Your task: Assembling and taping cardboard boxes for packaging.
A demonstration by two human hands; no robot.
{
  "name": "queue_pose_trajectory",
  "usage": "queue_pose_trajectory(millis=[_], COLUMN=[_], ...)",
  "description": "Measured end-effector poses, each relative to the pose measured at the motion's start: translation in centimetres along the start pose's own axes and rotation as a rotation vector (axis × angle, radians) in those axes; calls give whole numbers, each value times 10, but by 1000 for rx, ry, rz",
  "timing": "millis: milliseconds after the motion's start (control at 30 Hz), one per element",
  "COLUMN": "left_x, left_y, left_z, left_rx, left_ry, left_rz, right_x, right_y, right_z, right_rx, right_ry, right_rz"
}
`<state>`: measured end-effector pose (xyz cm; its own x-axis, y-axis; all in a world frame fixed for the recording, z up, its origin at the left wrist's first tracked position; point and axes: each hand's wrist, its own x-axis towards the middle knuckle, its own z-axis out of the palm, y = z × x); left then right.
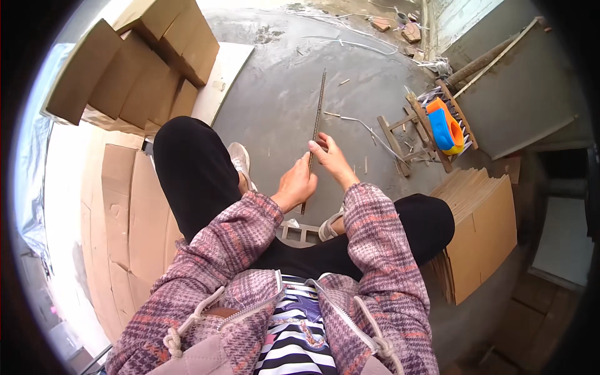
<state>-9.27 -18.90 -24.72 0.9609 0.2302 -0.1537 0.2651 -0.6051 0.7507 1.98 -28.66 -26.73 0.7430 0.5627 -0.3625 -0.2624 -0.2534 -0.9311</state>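
Note:
A long, thin, dark strip with a fine repeated pattern along it (320,100) stands out in front of me, between my knees. My left hand (297,186) is closed round its lower part, and a short end sticks out below the fist. Just above and to the right, my right hand (334,164) has its thumb and bent fingers against the same strip. The exact kind of strip is too small to tell.
Stacked cardboard boxes (140,81) stand at the left, flattened cardboard (481,234) at the right. A wooden frame (431,134) carries a blue and orange ring-shaped object (445,127). A bent pale rod (359,122) and scraps lie on the grey floor (275,94).

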Motion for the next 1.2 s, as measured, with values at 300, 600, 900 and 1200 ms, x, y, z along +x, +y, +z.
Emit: queue_pose_trajectory(millis=[300, 600, 900, 1200], left_x=[19, 35, 112, 110], left_y=[-25, -15, 11, 19], left_z=[16, 17, -1, -50], left_rx=[-274, -423, 224, 291], left_ry=[-79, -123, -43, -216], left_rz=[-76, -220, -26, 233], right_x=[-3, -10, 12, 5], right_y=[4, -19, -53, -37], right_z=[-16, -44, -38, -105], right_rx=[-93, -330, -787, -741], right_ry=[11, 176, 392, 569], right_rz=[56, -84, 45, -85])
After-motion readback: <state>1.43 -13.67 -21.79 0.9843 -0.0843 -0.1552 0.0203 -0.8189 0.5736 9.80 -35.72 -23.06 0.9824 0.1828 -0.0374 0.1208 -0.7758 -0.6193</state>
